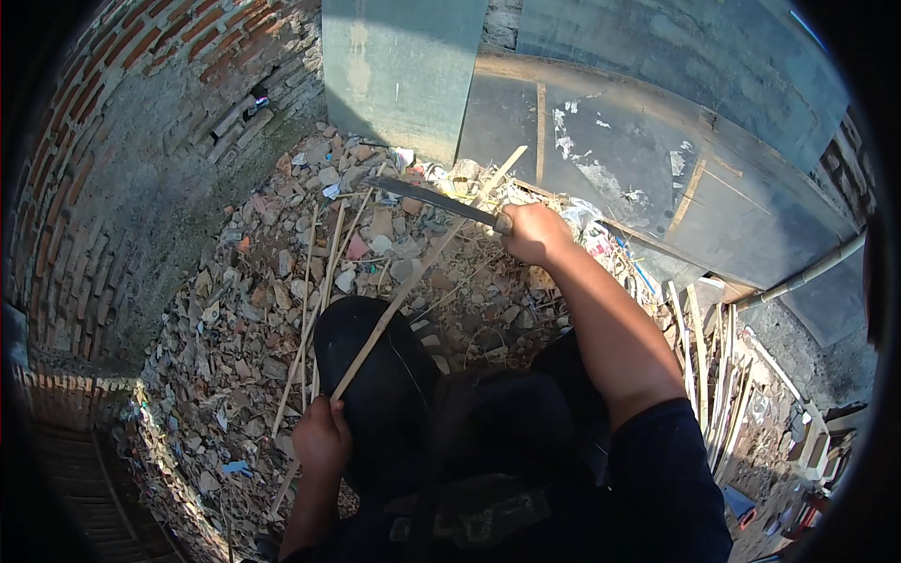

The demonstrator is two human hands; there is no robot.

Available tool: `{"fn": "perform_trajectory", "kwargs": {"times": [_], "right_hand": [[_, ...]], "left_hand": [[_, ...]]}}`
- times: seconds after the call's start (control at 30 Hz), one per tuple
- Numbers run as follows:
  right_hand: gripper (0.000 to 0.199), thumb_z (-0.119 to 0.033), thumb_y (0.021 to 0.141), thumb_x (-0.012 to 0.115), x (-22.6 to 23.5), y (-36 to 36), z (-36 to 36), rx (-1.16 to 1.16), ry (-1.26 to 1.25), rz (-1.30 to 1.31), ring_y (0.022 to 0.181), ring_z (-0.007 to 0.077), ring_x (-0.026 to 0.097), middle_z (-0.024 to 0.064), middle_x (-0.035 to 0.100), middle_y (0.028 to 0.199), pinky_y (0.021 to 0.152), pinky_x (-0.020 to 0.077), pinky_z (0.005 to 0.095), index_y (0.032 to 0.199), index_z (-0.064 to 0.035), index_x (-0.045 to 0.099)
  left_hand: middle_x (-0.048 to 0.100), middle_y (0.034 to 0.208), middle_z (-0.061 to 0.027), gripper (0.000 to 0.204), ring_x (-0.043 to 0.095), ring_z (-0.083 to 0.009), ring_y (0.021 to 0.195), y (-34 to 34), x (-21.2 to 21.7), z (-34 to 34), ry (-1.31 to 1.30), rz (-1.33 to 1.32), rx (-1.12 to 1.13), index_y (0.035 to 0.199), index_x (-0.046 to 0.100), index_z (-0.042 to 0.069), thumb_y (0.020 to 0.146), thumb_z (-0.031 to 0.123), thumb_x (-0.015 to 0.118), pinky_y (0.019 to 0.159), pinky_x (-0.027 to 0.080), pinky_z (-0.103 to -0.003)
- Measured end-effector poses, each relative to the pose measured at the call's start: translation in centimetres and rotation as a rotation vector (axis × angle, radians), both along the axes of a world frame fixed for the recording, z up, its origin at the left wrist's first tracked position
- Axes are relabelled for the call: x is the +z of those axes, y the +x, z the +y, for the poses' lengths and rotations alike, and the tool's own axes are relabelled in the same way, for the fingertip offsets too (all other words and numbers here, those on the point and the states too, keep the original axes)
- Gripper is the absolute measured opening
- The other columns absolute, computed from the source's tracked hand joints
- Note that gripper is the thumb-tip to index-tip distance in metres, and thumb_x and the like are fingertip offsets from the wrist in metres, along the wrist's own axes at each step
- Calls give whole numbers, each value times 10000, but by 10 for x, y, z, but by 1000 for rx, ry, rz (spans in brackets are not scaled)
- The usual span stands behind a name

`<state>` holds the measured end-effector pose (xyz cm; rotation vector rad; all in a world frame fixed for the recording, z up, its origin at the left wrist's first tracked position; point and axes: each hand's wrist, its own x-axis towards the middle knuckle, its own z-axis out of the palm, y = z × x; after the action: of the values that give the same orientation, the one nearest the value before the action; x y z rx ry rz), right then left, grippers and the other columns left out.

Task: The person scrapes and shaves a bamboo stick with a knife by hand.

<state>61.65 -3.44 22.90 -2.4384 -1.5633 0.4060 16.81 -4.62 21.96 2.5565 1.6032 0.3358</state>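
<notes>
My left hand (321,437) was closed tight round the lower part of a long bamboo strip (413,281), which slanted up and away over my dark-trousered knee (375,375). Farther out, my right hand (535,233) had its fingers clamped on the handle of a machete (427,199), its blade lying against the strip's upper part. Beyond lay rubble (263,281), then grey panels (404,66).
</notes>
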Motion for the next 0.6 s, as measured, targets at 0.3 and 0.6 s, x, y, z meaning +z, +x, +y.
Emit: {"fn": "perform_trajectory", "kwargs": {"times": [0.3,0.6], "right_hand": [[329,-256,848,668,9,9,-2,-70,94,-1,958,387,692,193,715,928,875,557,477,1129,-86,648],[373,-246,809,680,16,-7,0,147,80,26,969,396,686,209,716,979,881,549,487,1160,-121,674]], "left_hand": [[627,725,-225,263,633,-461,667,-3,-5,6,-47,-70,-42,900,572,39,1027,266,529,581,475,-556],[630,729,-228,275,631,-462,660,-7,-3,5,-84,-16,-29,885,574,35,1030,262,518,580,473,-551]]}}
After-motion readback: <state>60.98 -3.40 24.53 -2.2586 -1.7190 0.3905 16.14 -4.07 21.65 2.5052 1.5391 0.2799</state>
